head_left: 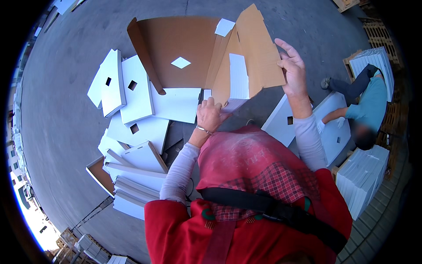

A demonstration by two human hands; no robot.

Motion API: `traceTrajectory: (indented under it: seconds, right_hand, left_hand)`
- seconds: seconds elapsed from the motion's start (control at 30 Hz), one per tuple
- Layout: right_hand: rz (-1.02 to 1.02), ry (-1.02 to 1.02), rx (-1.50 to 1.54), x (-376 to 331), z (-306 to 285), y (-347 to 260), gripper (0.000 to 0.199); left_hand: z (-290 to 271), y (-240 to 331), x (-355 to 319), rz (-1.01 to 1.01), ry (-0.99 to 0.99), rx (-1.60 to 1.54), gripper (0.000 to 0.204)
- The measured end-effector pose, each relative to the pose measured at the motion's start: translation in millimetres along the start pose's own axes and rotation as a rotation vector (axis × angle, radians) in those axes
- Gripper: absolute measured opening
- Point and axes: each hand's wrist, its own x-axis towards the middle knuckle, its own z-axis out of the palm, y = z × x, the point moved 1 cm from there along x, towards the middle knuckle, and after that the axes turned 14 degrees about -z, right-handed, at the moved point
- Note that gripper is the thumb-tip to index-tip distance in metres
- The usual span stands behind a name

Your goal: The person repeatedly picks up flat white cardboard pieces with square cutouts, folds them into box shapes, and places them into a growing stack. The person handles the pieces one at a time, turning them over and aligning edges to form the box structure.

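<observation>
An unfolded cardboard box [182, 42], brown inside and white outside, stands open before me with a diamond-shaped hole in its broad panel. My left hand [209, 115], with a bracelet at the wrist, is closed on its near lower edge; some fingertips are hidden. On the box's right side, my right hand [293, 70] has its fingers stretched and apart, and the thumb touches the edge of the brown side flap [259, 53]. A white folded strip [238, 77] shows inside the near right part of the box.
White folded boxes [136, 86] with dark holes lie in an overlapping heap at the left. More flattened white boxes [151, 176] pile up nearer. At the right, a co-worker [369, 105] bends over a white panel [336, 132], between stacks of white cartons [362, 176] and wooden pallets [380, 37].
</observation>
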Motion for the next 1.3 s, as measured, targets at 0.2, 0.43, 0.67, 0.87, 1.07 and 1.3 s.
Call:
traceTrajectory:
  seconds: [0.2, 0.43, 0.67, 0.87, 1.07, 1.3]
  right_hand:
    - [-0.321, -0.256, -0.182, 16.9, 32.3, -34.4, 0.065]
    - [-0.228, -0.716, -1.122, -82.3, -10.9, 46.1, 0.116]
    - [-0.314, -0.418, -1.282, -112.1, -67.5, 19.5, 0.096]
    - [-0.388, -0.291, -1.144, -64.1, -29.1, 31.5, 0.06]
    - [-0.196, -0.157, -0.643, -31.8, -20.5, 24.7, 0.046]
    - [0.092, -0.222, -0.313, -16.1, 8.7, 21.2, 0.041]
  left_hand:
    - [-46.3, 20.5, 90.2, -0.055, 0.043, -0.684, 0.025]
    - [-132.8, 71.6, 175.3, -0.073, 0.472, -1.004, 0.022]
    - [-202.3, 86.7, 189.1, 0.098, 0.671, -1.248, 0.02]
    - [-254.1, 82.4, 190.7, 0.247, 0.401, -1.39, 0.026]
    - [-122.7, 64.3, 117.5, -0.026, -0.562, -0.842, 0.033]
    - [5.3, 54.9, 29.5, 0.312, -0.571, -0.417, 0.073]
